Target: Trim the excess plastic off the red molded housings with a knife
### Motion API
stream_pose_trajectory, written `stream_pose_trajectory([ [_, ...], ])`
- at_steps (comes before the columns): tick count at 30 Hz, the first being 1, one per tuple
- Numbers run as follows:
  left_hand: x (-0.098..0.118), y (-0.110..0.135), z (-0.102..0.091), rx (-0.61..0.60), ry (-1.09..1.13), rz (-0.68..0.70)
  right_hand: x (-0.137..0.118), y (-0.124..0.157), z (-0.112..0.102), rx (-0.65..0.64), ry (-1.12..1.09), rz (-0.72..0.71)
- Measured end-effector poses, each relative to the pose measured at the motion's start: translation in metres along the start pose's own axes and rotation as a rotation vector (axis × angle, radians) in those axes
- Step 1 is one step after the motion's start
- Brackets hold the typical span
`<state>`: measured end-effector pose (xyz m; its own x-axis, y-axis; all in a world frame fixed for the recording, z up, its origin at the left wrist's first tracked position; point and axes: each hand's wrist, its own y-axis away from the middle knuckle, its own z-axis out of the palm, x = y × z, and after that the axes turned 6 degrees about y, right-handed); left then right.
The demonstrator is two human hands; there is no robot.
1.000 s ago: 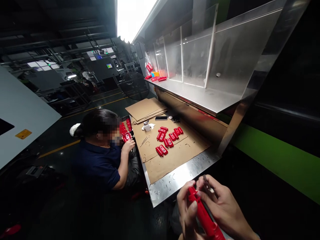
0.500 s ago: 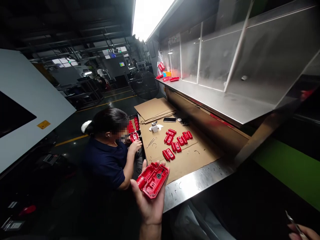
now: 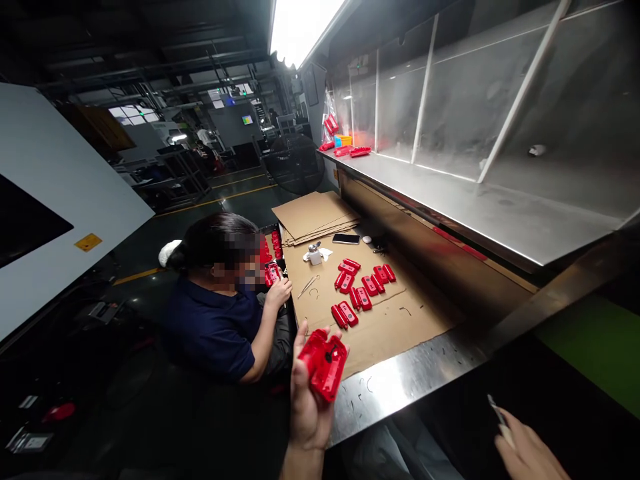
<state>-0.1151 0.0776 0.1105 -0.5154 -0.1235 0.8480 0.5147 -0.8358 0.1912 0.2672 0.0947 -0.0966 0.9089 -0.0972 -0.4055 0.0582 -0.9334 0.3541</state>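
Note:
My left hand (image 3: 306, 405) is raised in front of the bench's near corner, fingers curled round a red plastic housing (image 3: 325, 363) held up on edge. My right hand (image 3: 525, 453) is low at the bottom right, pinching a thin metal tool (image 3: 497, 411) whose tip points up and to the left. Several more red housings (image 3: 363, 290) lie in rows on a brown cardboard sheet (image 3: 400, 327) on the steel bench (image 3: 400, 380).
A co-worker in a dark blue shirt (image 3: 215, 327) sits at the bench's left side, holding a red part (image 3: 273, 273). A cardboard stack (image 3: 315, 215), a phone (image 3: 346, 239), a small bottle (image 3: 314, 253) and tweezers (image 3: 307, 287) lie farther back. A steel shelf (image 3: 450, 193) overhangs the bench.
My hands have parted: the left carried the red housing up and out to the left and turned it on edge, while the right dropped to the lower right with the thin tool.

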Motion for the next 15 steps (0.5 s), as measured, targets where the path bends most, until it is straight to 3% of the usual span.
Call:
stream_pose_trajectory([
  [2, -0.02, -0.022, -0.026, -0.254, -0.611, 0.043, -0.037, -0.036, 0.009, 0.031, 0.09, -0.137],
  [3, -0.03, -0.037, -0.04, -0.32, -0.798, 0.03, -0.053, -0.057, 0.015, 0.053, 0.12, -0.195],
  [6, -0.054, -0.091, -0.075, -0.386, -1.133, -0.008, -0.087, -0.12, 0.033, 0.132, 0.21, -0.291],
  [9, -0.067, -0.15, -0.098, -0.438, -1.405, -0.048, -0.101, -0.164, 0.047, 0.243, 0.272, -0.298],
  [12, -0.078, -0.201, -0.111, -0.478, -1.603, -0.108, -0.102, -0.174, 0.059, 0.375, 0.275, -0.26],
  [15, -0.091, -0.236, -0.118, -0.508, -1.691, -0.158, -0.097, -0.146, 0.071, 0.487, 0.252, -0.223],
])
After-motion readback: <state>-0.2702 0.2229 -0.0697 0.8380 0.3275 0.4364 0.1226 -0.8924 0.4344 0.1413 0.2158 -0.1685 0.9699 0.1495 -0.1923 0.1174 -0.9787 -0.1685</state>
